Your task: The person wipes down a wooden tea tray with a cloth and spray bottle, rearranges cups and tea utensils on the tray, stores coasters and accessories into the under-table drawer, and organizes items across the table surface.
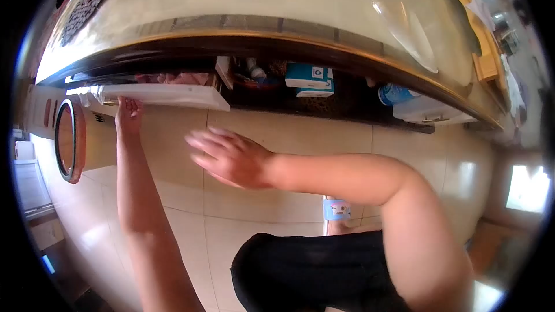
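At the white drawer (173,96) on the left, which is pulled out from under the table, my left hand (129,117) has its fingers curled at the front, on the handle. Pinkish cloth (173,78) and some clear plastic (88,96) show inside the drawer. My right hand (234,157) hangs in the air over the floor, right of the drawer. Its fingers are stretched out and slightly blurred, and nothing is in them.
Teal-and-white boxes (310,76) and a blue container (396,93) stand on the dark shelf (341,107). Another white drawer (433,112) sits to the right. A round wooden stool (70,141) stands at left. My foot wears a blue slipper (337,209).
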A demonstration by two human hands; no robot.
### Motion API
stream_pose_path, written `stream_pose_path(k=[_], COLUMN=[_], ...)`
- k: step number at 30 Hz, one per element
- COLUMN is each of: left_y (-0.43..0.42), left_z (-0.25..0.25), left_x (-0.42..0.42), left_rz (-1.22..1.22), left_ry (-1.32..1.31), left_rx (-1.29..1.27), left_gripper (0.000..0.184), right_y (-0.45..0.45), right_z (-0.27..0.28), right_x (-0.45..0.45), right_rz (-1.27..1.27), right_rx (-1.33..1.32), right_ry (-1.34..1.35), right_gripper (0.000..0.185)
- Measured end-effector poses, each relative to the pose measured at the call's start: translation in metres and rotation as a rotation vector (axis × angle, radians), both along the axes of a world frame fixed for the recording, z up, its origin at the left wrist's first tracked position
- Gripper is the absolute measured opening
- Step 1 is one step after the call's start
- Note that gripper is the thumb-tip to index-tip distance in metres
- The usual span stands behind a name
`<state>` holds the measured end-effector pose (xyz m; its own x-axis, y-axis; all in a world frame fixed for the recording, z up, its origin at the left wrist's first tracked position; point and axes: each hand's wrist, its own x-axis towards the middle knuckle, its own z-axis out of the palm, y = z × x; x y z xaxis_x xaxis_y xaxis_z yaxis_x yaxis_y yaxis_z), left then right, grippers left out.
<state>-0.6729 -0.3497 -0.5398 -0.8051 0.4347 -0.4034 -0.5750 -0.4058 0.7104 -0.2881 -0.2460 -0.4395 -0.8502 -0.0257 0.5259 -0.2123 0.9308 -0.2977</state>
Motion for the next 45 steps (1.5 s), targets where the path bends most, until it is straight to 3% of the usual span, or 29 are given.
stream_pose_path(k=[4, 5, 8, 11, 15, 17, 20, 21, 22, 23, 24, 26, 29, 31, 33, 35, 39, 42, 45], left_y=[0.006, 0.005, 0.024, 0.028, 0.037, 0.046, 0.039, 0.017, -0.002, 0.014, -0.004, -0.031, -0.054, -0.063, -0.072, -0.073, -0.075, -0.073, -0.071], left_z=[-0.030, -0.033, -0.027, -0.039, -0.025, -0.007, -0.011, -0.037, -0.056, -0.034, -0.042, -0.060, -0.044, -0.034, -0.028, -0.026, -0.028, -0.034, -0.034], left_x=[-0.044, -0.047, -0.052, -0.078, -0.069, -0.038, 0.048, 0.073, 0.098, 0.166, 0.201, 0.262, 0.333, 0.353, 0.362, 0.363, 0.363, 0.363, 0.363], left_rz=[0.035, -0.074, -0.018, -0.084, 0.033, 0.143, 0.156, -0.068, -0.294, -0.041, -0.265, -0.413, -0.474, -0.500, -0.532, -0.547, -0.551, -0.586, -0.612], left_ry=[-0.060, -0.007, -0.056, -0.015, -0.100, -0.174, 0.008, 0.083, 0.153, 0.043, 0.151, 0.099, 0.056, 0.045, 0.069, 0.071, 0.124, 0.131, 0.152], left_rx=[0.057, 0.125, 0.044, 0.057, -0.061, -0.157, -0.174, -0.096, -0.017, -0.219, -0.201, -0.256, -0.435, -0.449, -0.452, -0.480, -0.555, -0.546, -0.563], left_gripper=[0.020, 0.023, 0.020, 0.018, 0.021, 0.026, 0.027, 0.027, 0.027, 0.028, 0.027, 0.022, 0.019, 0.019, 0.019, 0.017, 0.017, 0.018, 0.018], right_y=[0.006, 0.010, 0.026, 0.021, 0.003, 0.013, 0.054, 0.082, 0.112, 0.140, 0.168, 0.221, 0.259, 0.265, 0.259, 0.214, 0.169, 0.159, 0.181], right_z=[-0.042, -0.043, -0.033, -0.026, -0.053, -0.062, -0.070, -0.088, -0.095, -0.099, -0.102, -0.125, -0.129, -0.157, -0.175, -0.133, -0.113, -0.107, -0.111], right_x=[0.131, 0.166, 0.250, 0.296, 0.321, 0.317, 0.296, 0.295, 0.284, 0.268, 0.253, 0.238, 0.215, 0.214, 0.221, 0.212, 0.235, 0.244, 0.241], right_rz=[0.231, 0.178, 0.096, -0.281, -0.680, -0.721, -0.873, -0.901, -0.910, -1.017, -1.123, -1.201, -1.212, -1.358, -1.331, -1.311, -1.125, -1.112, -1.055], right_rx=[-0.217, -0.272, -0.303, -0.467, -0.735, -0.650, -0.453, -0.406, -0.293, -0.293, -0.292, -0.084, -0.025, -0.043, 0.060, 0.016, -0.101, -0.304, -0.245], right_ry=[-0.601, -0.691, -0.825, -0.902, -0.713, -0.748, -0.670, -0.685, -0.484, -0.441, -0.398, -0.374, -1.010, -0.743, -0.658, -0.569, -0.765, -0.666, -0.318], right_gripper=[0.015, 0.016, 0.022, 0.022, 0.019, 0.024, 0.029, 0.038, 0.044, 0.048, 0.053, 0.055, 0.057, 0.042, 0.037, 0.036, 0.037, 0.032, 0.027])
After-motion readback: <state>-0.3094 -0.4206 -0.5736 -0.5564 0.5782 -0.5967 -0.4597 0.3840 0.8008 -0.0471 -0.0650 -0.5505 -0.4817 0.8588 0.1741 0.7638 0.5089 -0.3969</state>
